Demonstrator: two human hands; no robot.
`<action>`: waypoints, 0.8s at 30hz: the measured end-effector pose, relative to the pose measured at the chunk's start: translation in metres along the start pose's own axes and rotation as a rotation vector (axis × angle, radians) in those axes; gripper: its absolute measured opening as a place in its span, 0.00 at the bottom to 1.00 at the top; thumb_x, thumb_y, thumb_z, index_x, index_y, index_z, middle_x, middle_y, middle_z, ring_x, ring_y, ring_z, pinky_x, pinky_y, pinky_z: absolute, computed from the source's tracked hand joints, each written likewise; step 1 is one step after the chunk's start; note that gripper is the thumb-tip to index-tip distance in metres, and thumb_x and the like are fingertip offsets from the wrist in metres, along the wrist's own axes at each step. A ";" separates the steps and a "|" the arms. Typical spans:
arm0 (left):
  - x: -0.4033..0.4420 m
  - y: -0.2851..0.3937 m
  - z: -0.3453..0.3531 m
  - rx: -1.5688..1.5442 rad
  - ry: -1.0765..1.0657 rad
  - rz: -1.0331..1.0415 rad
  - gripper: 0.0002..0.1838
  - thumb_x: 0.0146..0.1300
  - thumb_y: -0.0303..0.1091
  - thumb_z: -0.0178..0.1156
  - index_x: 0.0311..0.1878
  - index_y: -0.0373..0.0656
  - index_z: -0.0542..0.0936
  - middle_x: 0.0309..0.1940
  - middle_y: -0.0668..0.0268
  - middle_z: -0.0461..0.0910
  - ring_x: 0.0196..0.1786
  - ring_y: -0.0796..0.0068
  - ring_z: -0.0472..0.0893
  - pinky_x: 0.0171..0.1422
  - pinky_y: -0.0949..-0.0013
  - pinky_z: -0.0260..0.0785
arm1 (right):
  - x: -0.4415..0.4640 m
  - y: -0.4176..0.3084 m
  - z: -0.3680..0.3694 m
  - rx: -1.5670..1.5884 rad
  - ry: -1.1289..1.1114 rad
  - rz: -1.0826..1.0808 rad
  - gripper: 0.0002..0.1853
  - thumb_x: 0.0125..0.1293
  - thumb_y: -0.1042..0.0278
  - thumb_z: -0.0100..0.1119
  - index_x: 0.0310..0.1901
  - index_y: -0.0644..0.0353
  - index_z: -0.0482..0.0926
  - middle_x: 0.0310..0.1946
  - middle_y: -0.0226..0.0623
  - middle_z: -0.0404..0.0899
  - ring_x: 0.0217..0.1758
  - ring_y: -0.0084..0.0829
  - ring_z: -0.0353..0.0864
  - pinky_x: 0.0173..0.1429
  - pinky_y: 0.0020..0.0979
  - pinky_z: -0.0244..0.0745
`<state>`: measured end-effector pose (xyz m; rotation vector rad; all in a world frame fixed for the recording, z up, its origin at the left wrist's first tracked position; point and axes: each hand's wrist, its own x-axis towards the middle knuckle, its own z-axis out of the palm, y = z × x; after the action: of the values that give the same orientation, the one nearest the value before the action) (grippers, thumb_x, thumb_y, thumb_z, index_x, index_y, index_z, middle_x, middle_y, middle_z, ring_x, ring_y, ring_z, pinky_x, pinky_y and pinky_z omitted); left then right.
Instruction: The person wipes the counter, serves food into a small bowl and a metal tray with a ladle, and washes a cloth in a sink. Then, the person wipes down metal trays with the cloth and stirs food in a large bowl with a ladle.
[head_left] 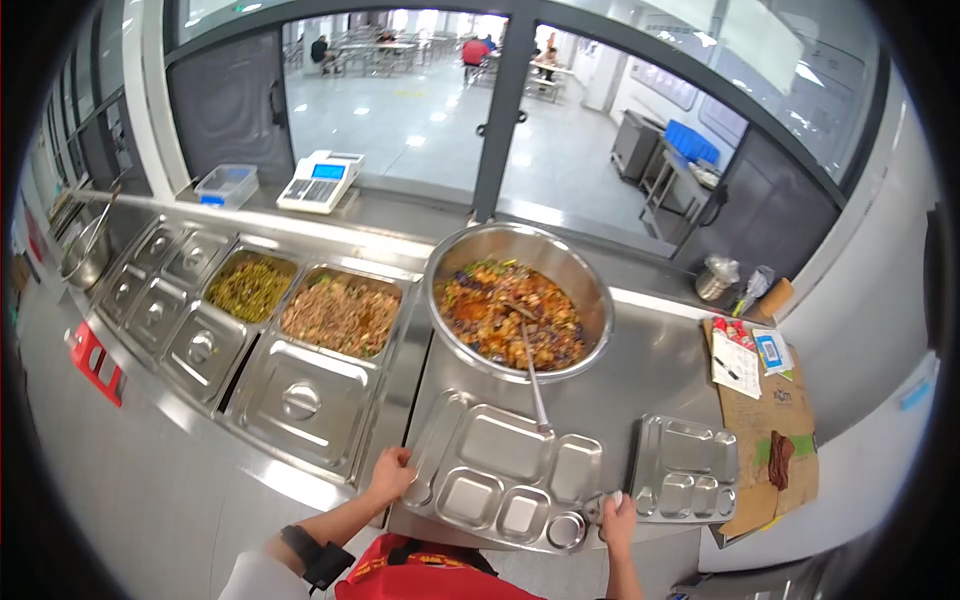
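Note:
A large steel compartment tray (505, 440) lies on the counter in front of me, its compartments bare. My left hand (393, 475) is closed at the tray's left edge, thumb and fingers bent against it. By the lower right corner of the same tray, my right hand (617, 518) is closed; a small greyish item beside its fingers is too unclear to name. Behind the tray stands a wide steel basin (603, 318) of reddish-brown stewed food. A ladle (533, 375) leans in it, handle towards me. To the right sits another compartment tray (688, 457).
On the left, a serving line holds lidded pans (300, 400), a pan of green vegetables (250, 290) and one of minced food (340, 315). A scale (320, 182) and plastic box (227, 186) stand behind. Cardboard (780, 420) lies right; window frames border the back.

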<state>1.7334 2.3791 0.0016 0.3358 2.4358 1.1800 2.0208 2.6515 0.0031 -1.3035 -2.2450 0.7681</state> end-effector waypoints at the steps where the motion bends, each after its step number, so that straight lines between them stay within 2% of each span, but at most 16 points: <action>1: 0.002 -0.001 0.001 -0.029 -0.008 -0.037 0.16 0.41 0.31 0.54 0.36 0.35 0.75 0.33 0.53 0.76 0.39 0.59 0.75 0.46 0.65 0.65 | -0.005 0.021 0.003 0.076 -0.049 0.107 0.14 0.50 0.62 0.51 0.32 0.66 0.70 0.26 0.45 0.73 0.29 0.38 0.73 0.35 0.34 0.67; 2: 0.003 -0.004 0.002 -0.056 -0.016 -0.079 0.15 0.41 0.31 0.54 0.34 0.35 0.75 0.33 0.52 0.76 0.39 0.59 0.75 0.46 0.66 0.65 | -0.006 0.032 0.004 0.153 -0.104 0.212 0.13 0.51 0.63 0.50 0.33 0.66 0.70 0.25 0.44 0.74 0.28 0.35 0.73 0.34 0.32 0.67; 5: 0.019 -0.025 0.012 -0.029 -0.020 -0.125 0.15 0.40 0.32 0.54 0.33 0.34 0.76 0.31 0.51 0.76 0.37 0.58 0.76 0.45 0.65 0.66 | -0.019 0.029 0.020 0.204 -0.057 0.205 0.14 0.52 0.63 0.50 0.34 0.66 0.69 0.27 0.42 0.74 0.29 0.30 0.73 0.33 0.31 0.67; 6: 0.027 -0.031 0.016 -0.063 -0.043 -0.145 0.13 0.41 0.28 0.56 0.33 0.32 0.74 0.23 0.57 0.75 0.29 0.68 0.76 0.32 0.69 0.67 | -0.018 0.011 0.011 0.222 -0.072 0.263 0.14 0.51 0.64 0.51 0.33 0.67 0.69 0.26 0.41 0.74 0.29 0.30 0.73 0.33 0.30 0.67; 9: 0.037 -0.030 0.018 -0.247 -0.121 -0.276 0.12 0.41 0.27 0.56 0.32 0.32 0.74 0.21 0.60 0.74 0.29 0.68 0.75 0.32 0.70 0.66 | -0.016 0.017 0.015 0.324 -0.057 0.289 0.14 0.51 0.64 0.51 0.34 0.67 0.69 0.27 0.39 0.74 0.29 0.28 0.73 0.34 0.28 0.67; 12: 0.034 -0.007 -0.002 -0.377 -0.296 -0.410 0.18 0.40 0.30 0.58 0.35 0.29 0.73 0.26 0.58 0.76 0.34 0.66 0.77 0.39 0.70 0.68 | -0.014 0.008 0.006 0.671 -0.081 0.376 0.13 0.51 0.66 0.51 0.35 0.65 0.70 0.28 0.36 0.74 0.30 0.27 0.73 0.35 0.27 0.68; 15: 0.016 0.035 -0.008 -0.811 -0.415 -0.290 0.20 0.42 0.25 0.59 0.42 0.32 0.69 0.31 0.61 0.75 0.32 0.69 0.77 0.37 0.70 0.70 | -0.013 -0.008 -0.010 0.977 -0.163 0.436 0.11 0.52 0.69 0.50 0.37 0.64 0.70 0.30 0.33 0.73 0.31 0.25 0.72 0.37 0.27 0.68; 16: 0.010 0.041 -0.009 -0.820 -0.488 -0.268 0.21 0.43 0.24 0.59 0.44 0.34 0.67 0.33 0.61 0.75 0.33 0.69 0.77 0.37 0.70 0.70 | -0.010 0.002 -0.009 1.150 -0.250 0.511 0.11 0.51 0.72 0.48 0.38 0.62 0.70 0.30 0.32 0.73 0.32 0.24 0.72 0.39 0.26 0.69; 18: 0.001 0.049 -0.009 -0.829 -0.644 -0.220 0.23 0.45 0.21 0.58 0.48 0.37 0.64 0.36 0.61 0.74 0.33 0.70 0.77 0.38 0.70 0.71 | -0.015 0.006 -0.015 1.054 -0.191 0.372 0.13 0.48 0.73 0.47 0.38 0.61 0.70 0.30 0.32 0.72 0.34 0.25 0.71 0.39 0.26 0.69; 19: 0.002 0.051 -0.007 -0.858 -0.616 -0.231 0.23 0.45 0.21 0.58 0.48 0.38 0.65 0.36 0.62 0.74 0.34 0.70 0.77 0.39 0.69 0.71 | -0.017 0.006 -0.015 1.013 -0.149 0.306 0.13 0.46 0.74 0.47 0.38 0.61 0.70 0.30 0.32 0.72 0.34 0.25 0.71 0.39 0.26 0.69; 20: 0.000 0.051 -0.004 -0.886 -0.590 -0.247 0.23 0.45 0.20 0.58 0.48 0.39 0.65 0.36 0.62 0.74 0.35 0.70 0.76 0.41 0.69 0.71 | -0.021 -0.005 -0.029 1.110 -0.005 0.307 0.16 0.41 0.72 0.47 0.38 0.60 0.70 0.32 0.34 0.71 0.36 0.27 0.71 0.40 0.27 0.69; 23: -0.006 0.047 0.005 -0.944 -0.591 -0.307 0.23 0.46 0.21 0.58 0.48 0.41 0.65 0.37 0.63 0.74 0.38 0.71 0.76 0.43 0.68 0.71 | -0.046 0.056 -0.059 1.545 -0.076 0.211 0.20 0.39 0.68 0.46 0.39 0.61 0.69 0.33 0.35 0.71 0.37 0.29 0.71 0.42 0.29 0.69; 24: -0.007 0.046 0.008 -0.961 -0.602 -0.325 0.23 0.46 0.21 0.58 0.48 0.41 0.65 0.37 0.63 0.74 0.38 0.71 0.76 0.44 0.68 0.70 | -0.054 0.106 -0.060 1.441 -0.388 0.014 0.23 0.46 0.59 0.47 0.44 0.62 0.68 0.37 0.38 0.71 0.39 0.29 0.70 0.44 0.31 0.68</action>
<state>1.7454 2.4098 0.0352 -0.0169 1.1766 1.6228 2.1501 2.6616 -0.0256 -0.4205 -1.1762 2.1498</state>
